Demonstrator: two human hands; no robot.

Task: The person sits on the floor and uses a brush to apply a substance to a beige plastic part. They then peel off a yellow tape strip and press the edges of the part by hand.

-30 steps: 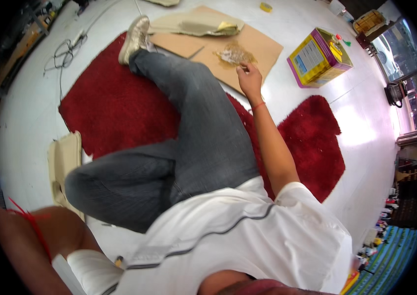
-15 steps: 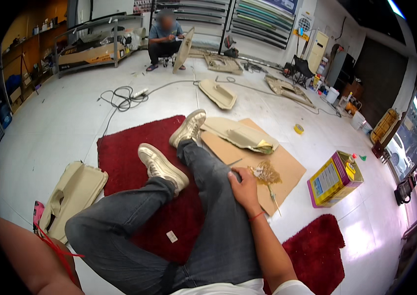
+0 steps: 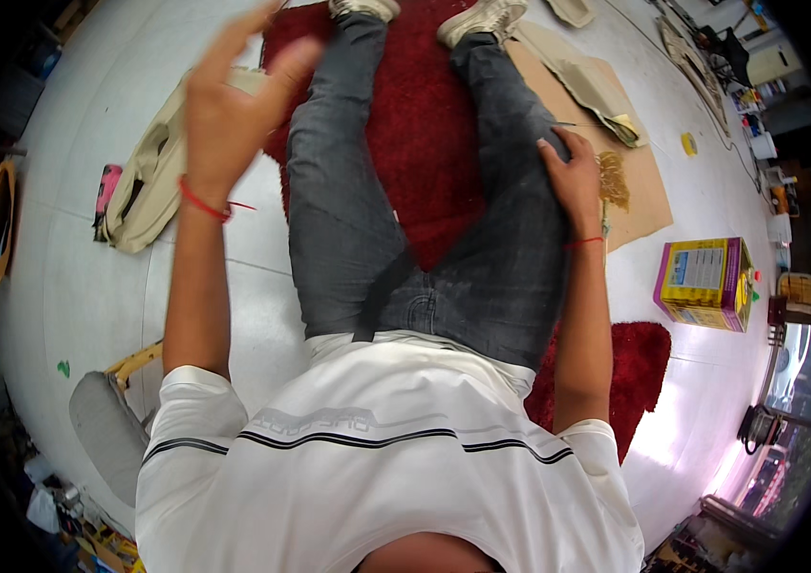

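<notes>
My left hand (image 3: 234, 119) is raised at the upper left, a little blurred, its fingers spread and nothing visible in them. Partly behind it, on the floor, lies a beige moulded panel (image 3: 152, 196), with a pink and black object (image 3: 107, 191) at its edge. My right hand (image 3: 574, 177) rests on my right leg, fingers loosely stretched over the grey jeans. A thin dark stick-like piece shows just past its fingertips. Beside this hand a cardboard sheet (image 3: 642, 186) bears a brown glue-like patch (image 3: 613, 180) and another beige panel (image 3: 582, 86).
A dark red carpet (image 3: 420, 115) lies under my legs, and a second red piece (image 3: 642, 358) at my right. A yellow and purple metal can (image 3: 704, 285) stands right of the cardboard. Farther off are a yellow tape roll (image 3: 689, 144) and a grey cushioned seat (image 3: 105, 430).
My view has tipped down toward my body. My left hand has come up into view, and my legs have stretched out. My right hand stays on my right leg.
</notes>
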